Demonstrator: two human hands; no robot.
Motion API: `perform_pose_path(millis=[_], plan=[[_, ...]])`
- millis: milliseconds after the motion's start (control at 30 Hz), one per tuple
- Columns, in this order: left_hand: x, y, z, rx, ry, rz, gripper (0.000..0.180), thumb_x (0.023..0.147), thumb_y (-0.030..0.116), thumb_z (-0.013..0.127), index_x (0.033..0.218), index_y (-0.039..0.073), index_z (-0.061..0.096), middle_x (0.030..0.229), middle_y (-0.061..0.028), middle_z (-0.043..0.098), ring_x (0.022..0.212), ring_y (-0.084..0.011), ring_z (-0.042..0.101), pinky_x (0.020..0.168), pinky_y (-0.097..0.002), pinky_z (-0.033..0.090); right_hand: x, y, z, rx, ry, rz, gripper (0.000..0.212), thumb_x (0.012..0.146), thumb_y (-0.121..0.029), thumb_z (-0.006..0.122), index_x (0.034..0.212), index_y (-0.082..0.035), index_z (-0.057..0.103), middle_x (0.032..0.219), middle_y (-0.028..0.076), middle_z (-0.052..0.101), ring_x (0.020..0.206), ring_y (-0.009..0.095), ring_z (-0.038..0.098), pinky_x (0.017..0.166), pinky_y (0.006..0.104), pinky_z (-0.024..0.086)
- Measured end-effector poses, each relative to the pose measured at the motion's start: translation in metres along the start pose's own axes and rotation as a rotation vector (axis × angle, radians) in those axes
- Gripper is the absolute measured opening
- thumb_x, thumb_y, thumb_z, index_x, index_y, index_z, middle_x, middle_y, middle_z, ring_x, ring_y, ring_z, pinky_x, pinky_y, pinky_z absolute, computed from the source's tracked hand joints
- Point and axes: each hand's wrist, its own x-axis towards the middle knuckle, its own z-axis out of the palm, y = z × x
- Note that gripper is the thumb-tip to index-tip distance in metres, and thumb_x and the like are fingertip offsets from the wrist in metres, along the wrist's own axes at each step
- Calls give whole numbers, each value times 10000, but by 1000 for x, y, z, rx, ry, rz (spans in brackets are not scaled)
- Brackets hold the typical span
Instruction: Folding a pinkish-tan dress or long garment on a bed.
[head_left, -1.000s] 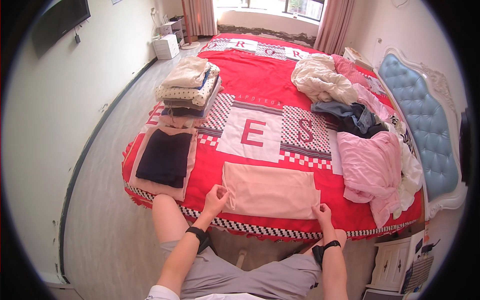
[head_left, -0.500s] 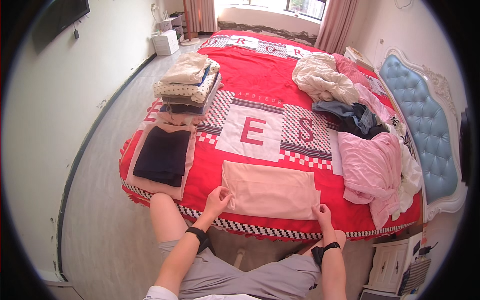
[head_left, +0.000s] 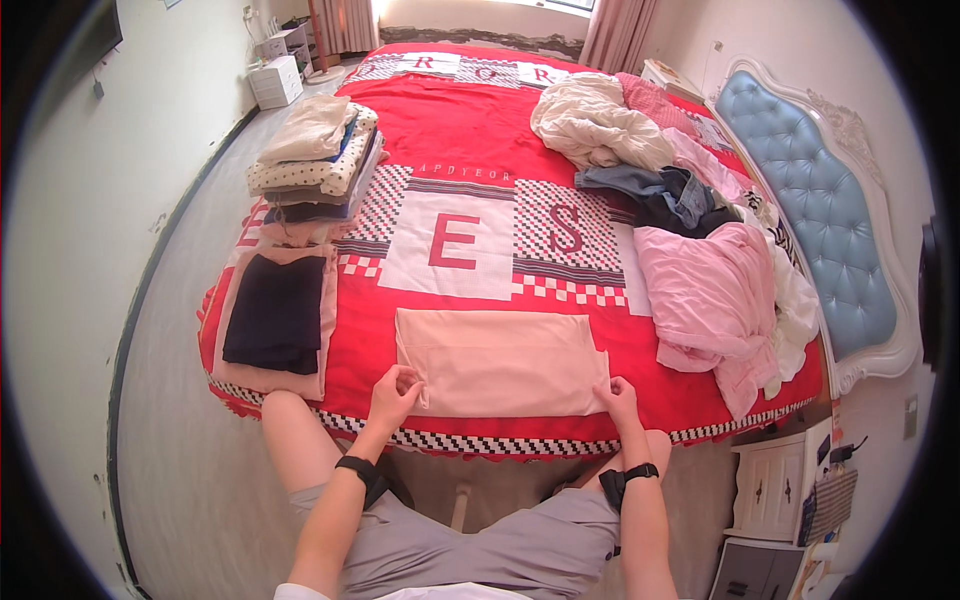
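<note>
A peach-coloured cloth (head_left: 500, 365), folded into a flat rectangle, lies near the front edge of the red bed. My left hand (head_left: 396, 392) pinches its near left edge, where the fabric puckers slightly. At the near right corner, my right hand (head_left: 617, 398) has thumb and fingers closed on the hem. What kind of garment it is cannot be made out. Left of it lies a dark navy folded garment (head_left: 274, 312) on top of another peach folded cloth (head_left: 326, 335).
A tall stack of folded clothes (head_left: 310, 170) stands at the bed's left. On the right are heaped a pink garment (head_left: 705, 295), blue denim (head_left: 680, 195) and a cream bundle (head_left: 600, 125). Beyond them rises a blue tufted headboard (head_left: 810, 210). A white cabinet (head_left: 770, 485) stands at lower right.
The view has shifted, so the whole scene sits farther left and slightly higher. Both hands keep their pinch on the peach cloth, which lies nearly the same.
</note>
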Motion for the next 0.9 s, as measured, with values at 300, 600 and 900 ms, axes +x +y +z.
perform_pose_path(millis=[300, 600, 900], plan=[[-2, -6, 2, -28, 3, -14, 211, 816, 94, 731, 980, 5, 631, 779, -47, 665, 679, -114, 612, 629, -250, 498, -30, -55, 16, 331, -377, 23, 189, 936, -193, 643, 922, -8, 676, 784, 12, 661, 645, 64, 583, 569, 214, 473], [3, -9, 2, -20, -21, -44, 189, 825, 105, 724, 967, 8, 644, 768, -44, 654, 670, -102, 598, 623, -244, 492, -12, -37, 26, 178, -98, -38, 174, 884, -152, 707, 932, -6, 625, 754, 17, 641, 635, 75, 576, 556, 215, 465], [4, -10, 6, -8, 28, -25, 202, 826, 126, 738, 937, 12, 614, 736, -30, 618, 648, -98, 569, 603, -246, 476, -1, -27, 27, -86, 187, -156, 389, 820, -265, 769, 1014, 2, 563, 818, 64, 619, 688, 135, 567, 637, 284, 491]])
